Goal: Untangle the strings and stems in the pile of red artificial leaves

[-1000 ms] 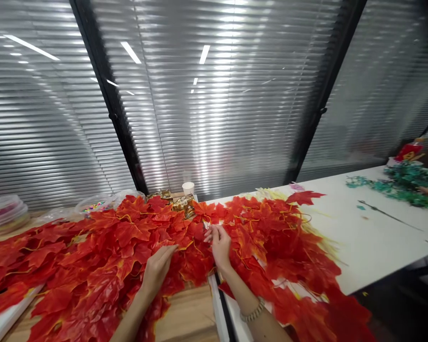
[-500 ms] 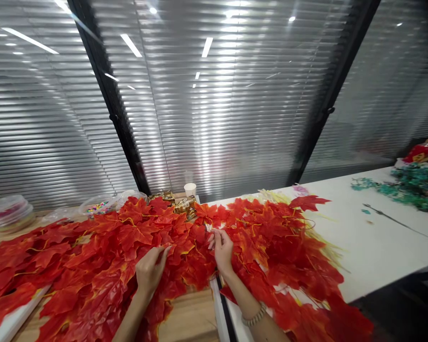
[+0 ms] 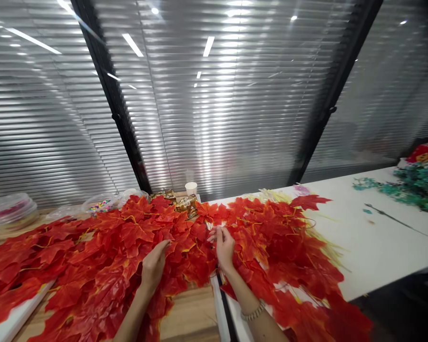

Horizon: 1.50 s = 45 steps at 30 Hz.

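Note:
A thick heap of red artificial maple leaves (image 3: 135,232) with yellow edges and thin yellow stems spreads across the tabletops. My left hand (image 3: 154,266) is over the middle of the heap, thumb and fingers pinched together at the leaves; what lies between the fingertips is too small to tell. To its right, my right hand (image 3: 224,247), with a beaded bracelet (image 3: 253,311) on the wrist, is also closed in a pinch above the leaves. Whatever it grips is hidden by the fingers. A gap separates the two hands.
Behind the heap stand a paper cup (image 3: 191,189), gold-wrapped packets (image 3: 187,205), a tub of coloured beads (image 3: 99,204) and stacked plastic containers (image 3: 10,210). Green artificial foliage (image 3: 415,185) and a dark stem (image 3: 395,218) lie on the white table (image 3: 364,256). Window blinds rise behind.
My left hand has moved slightly right and up, and its thumb and fingers are closer together. The right hand stays in nearly the same place, still pinched.

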{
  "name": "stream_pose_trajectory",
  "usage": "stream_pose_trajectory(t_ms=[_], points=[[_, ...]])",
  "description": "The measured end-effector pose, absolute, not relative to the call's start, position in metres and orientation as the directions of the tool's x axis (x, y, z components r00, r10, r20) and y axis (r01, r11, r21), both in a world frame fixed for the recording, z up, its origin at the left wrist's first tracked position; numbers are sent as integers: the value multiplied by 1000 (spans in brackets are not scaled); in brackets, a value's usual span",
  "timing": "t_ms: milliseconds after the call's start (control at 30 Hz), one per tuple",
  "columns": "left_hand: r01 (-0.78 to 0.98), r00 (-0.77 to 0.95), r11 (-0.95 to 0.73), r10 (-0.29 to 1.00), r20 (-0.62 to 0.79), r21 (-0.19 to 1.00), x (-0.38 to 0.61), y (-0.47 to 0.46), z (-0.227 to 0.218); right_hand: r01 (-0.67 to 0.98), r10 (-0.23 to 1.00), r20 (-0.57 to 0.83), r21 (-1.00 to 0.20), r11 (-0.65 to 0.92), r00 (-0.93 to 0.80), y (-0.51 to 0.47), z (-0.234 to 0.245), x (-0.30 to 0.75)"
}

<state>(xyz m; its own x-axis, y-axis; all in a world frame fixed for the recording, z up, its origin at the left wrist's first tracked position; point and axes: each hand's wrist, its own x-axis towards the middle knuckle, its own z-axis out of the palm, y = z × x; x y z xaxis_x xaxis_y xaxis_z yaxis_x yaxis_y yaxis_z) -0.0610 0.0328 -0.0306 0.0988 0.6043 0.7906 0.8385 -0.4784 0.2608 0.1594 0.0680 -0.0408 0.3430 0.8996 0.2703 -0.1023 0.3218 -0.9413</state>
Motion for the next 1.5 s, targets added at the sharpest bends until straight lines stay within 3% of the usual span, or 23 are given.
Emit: stream_pose_trajectory(t_ms=[400,567,633,700,800,900,967,1067,1167,1267,1500], points=[[729,-43,-497,654,755,471,-52,24,-21,-2,870,342,-930,367,355,63,-37,159],[636,136,-599,708,693,487,-48,24,-6,159,794,483,-874,458,369,63,-38,162],[569,169,-607,747,643,555,-46,22,-2,194,778,541,-841,505,320,61,-37,160],[444,118,-555,815,568,704,-44,21,0,213,758,591,-806,552,276,59,-36,157],[58,24,-376,927,375,925,-43,19,1,217,728,646,-763,609,230,56,-34,153],[-333,157,-125,970,185,935,-42,18,6,210,720,664,-748,630,202,53,-34,148],[-417,344,77,936,78,906,-39,16,9,210,728,663,-748,630,177,51,-34,145],[-296,477,259,874,-92,919,-28,13,11,198,742,658,-750,631,129,46,-34,141],[-90,433,237,884,-176,967,-14,8,8,181,747,663,-742,645,54,40,-32,138],[21,408,182,896,-174,983,-2,5,2,173,762,647,-746,643,-41,37,-30,137],[7,312,139,941,-134,990,6,7,-4,115,818,570,-810,576,-83,40,-31,135]])
